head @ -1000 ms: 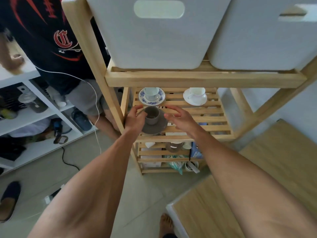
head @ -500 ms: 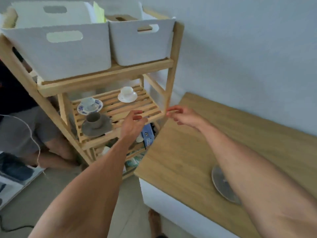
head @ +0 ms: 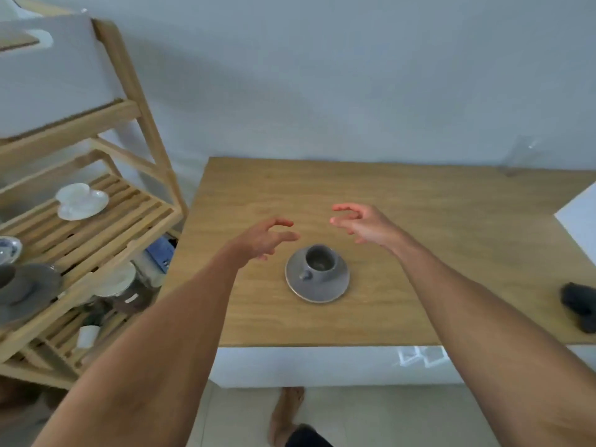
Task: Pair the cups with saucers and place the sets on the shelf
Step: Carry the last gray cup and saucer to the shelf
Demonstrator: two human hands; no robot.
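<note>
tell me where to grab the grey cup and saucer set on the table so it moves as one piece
Take the grey saucer by its rim, left hand and right hand coming in from opposite sides, fingers under the edge. The grey cup sits loose and upright on it, handle toward the near left, so lifting by the cup would probably leave the saucer behind.

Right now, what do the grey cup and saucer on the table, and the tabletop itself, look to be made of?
Grey cup and grey saucer: likely glazed stoneware, matte grey with a soft sheen and a paler saucer rim. Tabletop: wood-grain surface with fine streaks and a low sheen; whether solid wood or laminate cannot be told.
</note>
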